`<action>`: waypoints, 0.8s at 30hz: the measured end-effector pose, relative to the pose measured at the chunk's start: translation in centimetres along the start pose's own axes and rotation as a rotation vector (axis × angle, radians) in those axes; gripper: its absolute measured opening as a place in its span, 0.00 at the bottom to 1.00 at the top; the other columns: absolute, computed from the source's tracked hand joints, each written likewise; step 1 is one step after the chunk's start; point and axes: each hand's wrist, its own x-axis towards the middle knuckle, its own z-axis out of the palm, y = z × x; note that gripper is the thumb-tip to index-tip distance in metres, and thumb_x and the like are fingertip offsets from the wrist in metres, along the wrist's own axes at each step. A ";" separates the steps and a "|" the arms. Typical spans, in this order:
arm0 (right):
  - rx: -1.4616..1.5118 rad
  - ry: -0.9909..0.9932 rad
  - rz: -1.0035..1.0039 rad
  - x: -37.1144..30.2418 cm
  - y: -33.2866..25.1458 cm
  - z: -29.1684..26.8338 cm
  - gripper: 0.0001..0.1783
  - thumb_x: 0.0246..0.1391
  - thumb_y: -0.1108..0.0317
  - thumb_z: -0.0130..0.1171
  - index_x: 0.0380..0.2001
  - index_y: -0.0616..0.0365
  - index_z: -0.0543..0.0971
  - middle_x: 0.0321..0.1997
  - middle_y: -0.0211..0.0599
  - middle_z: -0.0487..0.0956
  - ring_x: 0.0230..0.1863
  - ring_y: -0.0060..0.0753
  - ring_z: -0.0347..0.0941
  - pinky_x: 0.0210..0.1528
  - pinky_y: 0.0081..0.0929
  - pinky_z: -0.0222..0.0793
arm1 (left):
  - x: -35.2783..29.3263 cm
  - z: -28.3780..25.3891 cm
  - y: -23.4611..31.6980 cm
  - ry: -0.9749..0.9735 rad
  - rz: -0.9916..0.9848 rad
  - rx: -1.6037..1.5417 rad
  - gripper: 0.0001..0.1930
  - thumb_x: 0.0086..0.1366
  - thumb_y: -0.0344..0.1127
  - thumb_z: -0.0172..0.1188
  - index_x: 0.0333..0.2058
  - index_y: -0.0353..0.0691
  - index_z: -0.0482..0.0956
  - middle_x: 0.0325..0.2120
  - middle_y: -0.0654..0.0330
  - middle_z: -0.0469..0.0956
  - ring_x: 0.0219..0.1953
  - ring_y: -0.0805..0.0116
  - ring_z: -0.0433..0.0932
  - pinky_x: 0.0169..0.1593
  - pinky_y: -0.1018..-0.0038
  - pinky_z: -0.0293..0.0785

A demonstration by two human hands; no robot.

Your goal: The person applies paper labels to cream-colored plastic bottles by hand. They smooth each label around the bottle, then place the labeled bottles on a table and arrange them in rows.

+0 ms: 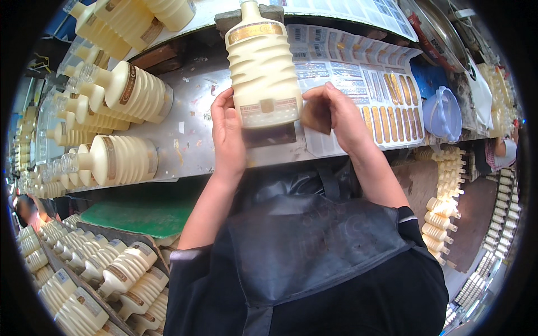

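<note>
A cream-coloured bottle (262, 70) with wavy ribs lies in front of me, neck pointing away. It carries a gold label near its shoulder and a pale band label with a square patch near its base. My left hand (228, 137) is closed against the bottle's lower left side, fingertips on its edge and thumb upright. In my right hand (343, 115), just right of the bottle's base, is a dark brown flat piece (317, 116), pinched between thumb and fingers. Whether that piece touches the bottle I cannot tell. Under my right hand lies a sheet of gold strip labels (386, 124).
A grey block (223, 22) supports the bottle's neck end. Several similar bottles (126, 159) lie along the left of the metal worktop (190, 140). More label sheets (347, 47) spread behind. A blue plastic basket (443, 115) stands right. Crates of bottles (126, 274) sit lower left.
</note>
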 end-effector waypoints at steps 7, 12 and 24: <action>-0.690 0.134 -0.376 -3.6 -1.6 4.8 0.19 0.58 0.62 0.64 0.49 0.59 0.75 0.33 0.52 0.83 0.38 0.47 0.84 0.40 0.37 0.77 | 0.3 0.5 0.1 0.001 -0.052 0.058 0.28 0.70 0.37 0.61 0.61 0.31 0.60 0.57 0.49 0.69 0.59 0.64 0.69 0.66 0.67 0.62; -0.804 0.267 -0.342 -3.5 -1.3 3.3 0.18 0.59 0.62 0.63 0.49 0.60 0.75 0.26 0.49 0.83 0.30 0.47 0.83 0.35 0.37 0.76 | 0.3 -0.6 0.1 -0.030 -0.120 -0.018 0.32 0.66 0.34 0.65 0.62 0.32 0.59 0.57 0.49 0.69 0.59 0.64 0.69 0.66 0.67 0.63; -0.868 0.263 -0.895 -3.8 -0.4 2.0 0.11 0.50 0.81 0.68 0.39 0.62 0.83 0.38 0.40 0.86 0.40 0.31 0.83 0.41 0.27 0.76 | -0.1 -0.3 0.7 -0.040 0.190 0.689 0.45 0.42 0.39 0.82 0.58 0.36 0.67 0.52 0.54 0.73 0.56 0.55 0.72 0.66 0.61 0.62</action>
